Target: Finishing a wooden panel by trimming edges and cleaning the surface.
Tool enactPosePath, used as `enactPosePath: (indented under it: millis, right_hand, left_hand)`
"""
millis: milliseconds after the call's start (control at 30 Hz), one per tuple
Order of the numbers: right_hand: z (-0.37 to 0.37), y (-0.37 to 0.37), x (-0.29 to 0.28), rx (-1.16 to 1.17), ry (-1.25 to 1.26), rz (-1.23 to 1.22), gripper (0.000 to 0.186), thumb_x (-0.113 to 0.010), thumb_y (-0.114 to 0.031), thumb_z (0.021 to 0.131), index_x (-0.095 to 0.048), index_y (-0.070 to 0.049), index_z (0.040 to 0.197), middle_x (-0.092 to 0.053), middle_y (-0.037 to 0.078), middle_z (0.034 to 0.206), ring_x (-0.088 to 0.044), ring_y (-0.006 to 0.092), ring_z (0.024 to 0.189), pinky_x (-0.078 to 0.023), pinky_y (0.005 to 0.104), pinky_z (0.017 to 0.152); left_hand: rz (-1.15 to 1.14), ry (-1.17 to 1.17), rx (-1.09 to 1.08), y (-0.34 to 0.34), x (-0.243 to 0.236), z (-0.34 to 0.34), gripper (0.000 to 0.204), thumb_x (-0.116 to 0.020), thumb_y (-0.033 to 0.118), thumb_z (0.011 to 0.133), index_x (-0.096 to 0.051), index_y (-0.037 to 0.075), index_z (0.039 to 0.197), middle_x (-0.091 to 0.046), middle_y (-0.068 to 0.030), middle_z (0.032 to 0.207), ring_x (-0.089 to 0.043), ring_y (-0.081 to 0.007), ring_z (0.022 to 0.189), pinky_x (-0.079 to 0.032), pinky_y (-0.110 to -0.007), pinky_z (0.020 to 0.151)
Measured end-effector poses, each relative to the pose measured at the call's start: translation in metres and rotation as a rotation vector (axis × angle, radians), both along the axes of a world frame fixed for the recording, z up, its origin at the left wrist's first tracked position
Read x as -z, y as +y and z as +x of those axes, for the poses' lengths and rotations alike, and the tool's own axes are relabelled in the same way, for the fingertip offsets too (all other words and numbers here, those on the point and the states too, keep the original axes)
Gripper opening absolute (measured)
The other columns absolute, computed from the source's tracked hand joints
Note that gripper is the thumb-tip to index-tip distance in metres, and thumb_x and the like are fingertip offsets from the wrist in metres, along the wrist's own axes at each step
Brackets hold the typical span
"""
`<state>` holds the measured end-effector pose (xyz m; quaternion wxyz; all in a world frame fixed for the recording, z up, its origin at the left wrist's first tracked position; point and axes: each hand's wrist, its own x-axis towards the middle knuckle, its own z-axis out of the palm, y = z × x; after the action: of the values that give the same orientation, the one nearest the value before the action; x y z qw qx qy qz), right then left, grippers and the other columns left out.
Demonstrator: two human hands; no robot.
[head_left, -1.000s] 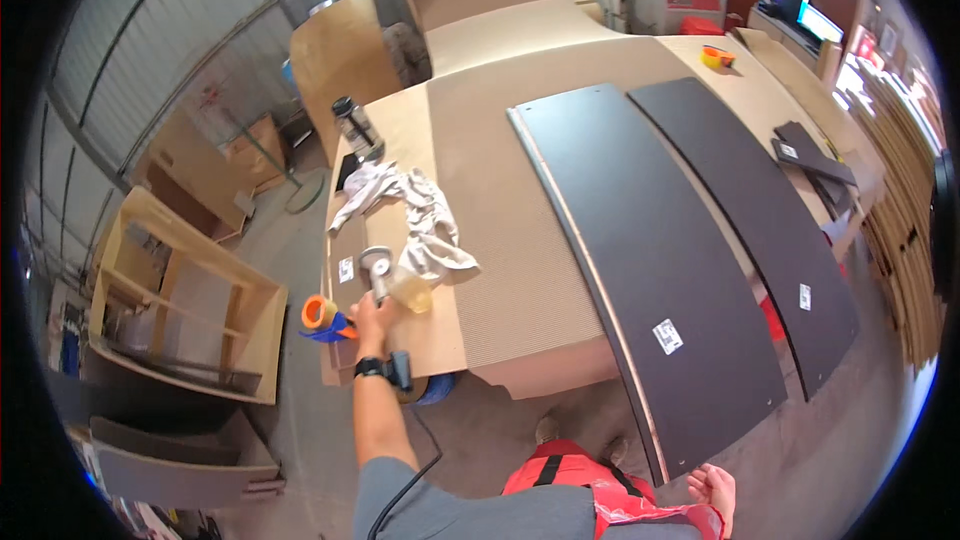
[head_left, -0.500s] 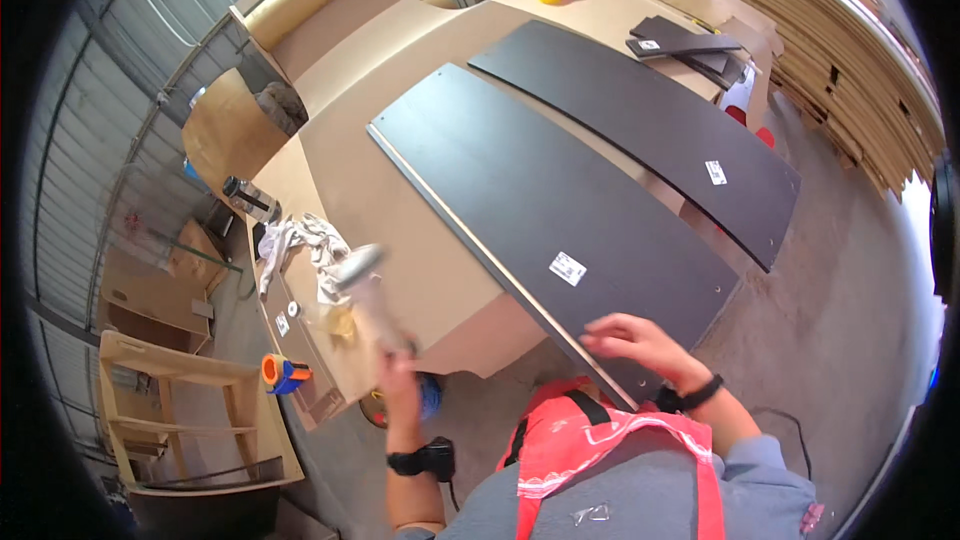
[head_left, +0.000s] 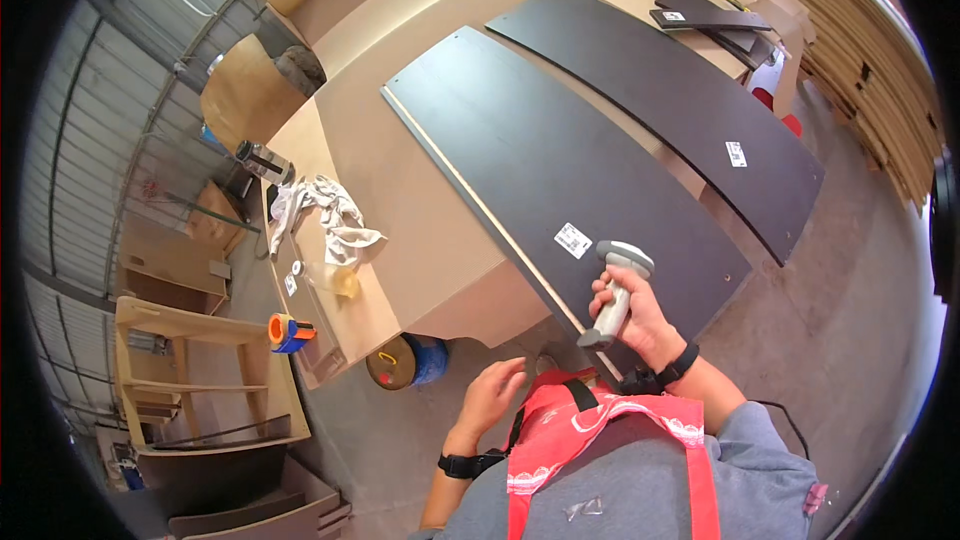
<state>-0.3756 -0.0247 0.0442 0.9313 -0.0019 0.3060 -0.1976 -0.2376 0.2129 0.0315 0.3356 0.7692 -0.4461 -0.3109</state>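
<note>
My right hand (head_left: 640, 320) is wrapped round the handle of a grey and white handheld barcode scanner (head_left: 624, 285). The scanner is over the near part of a long dark panel (head_left: 560, 155), its head close to a white label (head_left: 573, 240) stuck on that panel. A pale strip runs along the panel's left edge. Beyond it lies a second dark panel (head_left: 650, 90) with its own white label (head_left: 736, 154). My left hand (head_left: 493, 395) is in front of my red apron (head_left: 590, 440), its fingers stretched out and holding nothing.
Brown sheeting covers the table (head_left: 400, 190). At its left are a white cloth (head_left: 335, 215), a dark bottle (head_left: 265, 162) and an orange-blue tape dispenser (head_left: 291, 333). Shorter dark boards (head_left: 710, 15) lie far right. A blue drum (head_left: 425, 358) stands below; stacked boards (head_left: 860, 60) rise at right.
The scanner was in my left hand above the table's left part and is now in my right hand over the near panel. My left hand has let go and come back toward my body.
</note>
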Motion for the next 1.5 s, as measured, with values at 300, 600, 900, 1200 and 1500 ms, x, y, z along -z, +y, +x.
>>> enactPosePath:
  millis: [300, 600, 900, 1200, 1500]
  right_hand:
    - [0.024, 0.008, -0.002, 0.06, -0.048, 0.085, 0.016, -0.061, -0.015, 0.086, -0.052, -0.002, 0.089, -0.057, 0.009, 0.087, -0.059, 0.0153, 0.069, -0.051, 0.0338, 0.072]
    - [0.026, 0.013, 0.003, 0.072, -0.067, 0.143, 0.014, -0.065, -0.009, 0.082, -0.052, -0.005, 0.083, -0.055, 0.01, 0.085, -0.056, 0.0142, 0.067, -0.053, 0.0318, 0.07]
    - [-0.011, -0.046, -0.006, 0.263, 0.081, -0.276, 0.013, -0.063, -0.011, 0.083, -0.053, -0.003, 0.087, -0.059, 0.011, 0.087, -0.059, 0.0153, 0.069, -0.054, 0.0324, 0.069]
    - [-0.12, -0.213, 0.011, 0.585, 0.312, -0.367, 0.017, -0.065, -0.011, 0.078, -0.05, -0.004, 0.083, -0.059, 0.009, 0.077, -0.062, 0.0171, 0.065, -0.058, 0.031, 0.061]
    - [-0.112, -0.239, 0.036, 0.83, -0.153, -0.007, 0.02, -0.063, -0.007, 0.082, -0.048, 0.002, 0.09, -0.056, 0.009, 0.078, -0.06, 0.0202, 0.069, -0.057, 0.0355, 0.067]
  left_hand:
    - [0.087, -0.06, 0.073, 0.018, 0.019, -0.002, 0.031, -0.059, 0.024, 0.086, -0.06, 0.005, 0.109, -0.064, -0.0143, 0.097, -0.061, -0.0308, 0.091, -0.049, -0.038, 0.078]
    - [0.144, -0.197, 0.213, 0.027, 0.029, 0.005, 0.031, -0.059, 0.027, 0.085, -0.06, 0.006, 0.107, -0.064, -0.0149, 0.097, -0.061, -0.032, 0.091, -0.049, -0.041, 0.076]
    - [0.212, -0.269, 0.233, 0.037, 0.032, 0.0, 0.032, -0.058, 0.03, 0.085, -0.06, 0.008, 0.108, -0.064, -0.0145, 0.098, -0.061, -0.0323, 0.091, -0.049, -0.043, 0.076]
    - [0.329, -0.3, 0.165, 0.056, 0.036, -0.01, 0.033, -0.058, 0.033, 0.085, -0.061, 0.008, 0.107, -0.064, -0.0141, 0.099, -0.061, -0.0326, 0.092, -0.049, -0.043, 0.076]
    - [0.341, -0.27, 0.157, 0.042, 0.028, -0.021, 0.034, -0.058, 0.032, 0.085, -0.06, 0.008, 0.109, -0.064, -0.0139, 0.1, -0.061, -0.0321, 0.093, -0.049, -0.042, 0.077]
